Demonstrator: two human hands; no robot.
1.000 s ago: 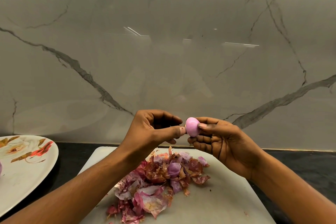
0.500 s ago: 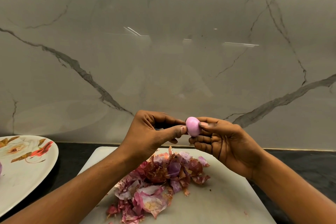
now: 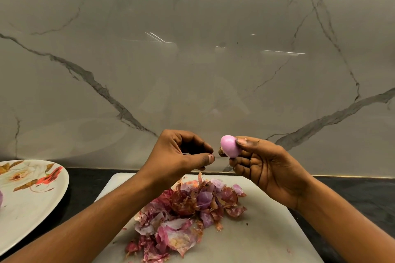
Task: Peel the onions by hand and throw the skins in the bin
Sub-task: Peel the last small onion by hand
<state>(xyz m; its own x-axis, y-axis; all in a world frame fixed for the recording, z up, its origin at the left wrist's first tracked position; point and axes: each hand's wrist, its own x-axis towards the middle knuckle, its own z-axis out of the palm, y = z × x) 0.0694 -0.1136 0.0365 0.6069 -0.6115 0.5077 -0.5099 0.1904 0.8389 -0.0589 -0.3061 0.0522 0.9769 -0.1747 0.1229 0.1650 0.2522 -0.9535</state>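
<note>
- Head view, poorest part first: my left hand point(image 3: 179, 156) has its fingers curled in, with the thumb tip laid against the forefinger. I see nothing between them, though a scrap of skin that small might not show.
- My right hand point(image 3: 267, 168) grips the onion point(image 3: 228, 145), thumb on its right side and fingertips beneath. It holds the onion in the air above the far edge of the board. My fingers hide the onion's underside and right flank.
- What shows of the onion is bare, smooth and pink. A brown root stub point(image 3: 221, 152) at its left end points toward my left hand, close to the thumb but apart from it.
- A flowered plate point(image 3: 32, 209) on the left is cut off by the frame. A sliver of something purple sits at the frame's very edge, too little to name.
- The white board point(image 3: 256, 241) lies on the dark tabletop point(image 3: 352, 190), and its near side runs out of the bottom of the frame.
- A heap of skins point(image 3: 186, 209), red, purple and papery, lies on the board below both hands. My left forearm crosses in front of the board's left side and covers the heap's edge there.
- Behind everything stands a grey-veined marble wall point(image 3: 192, 49) with faint streaks of reflected light.
</note>
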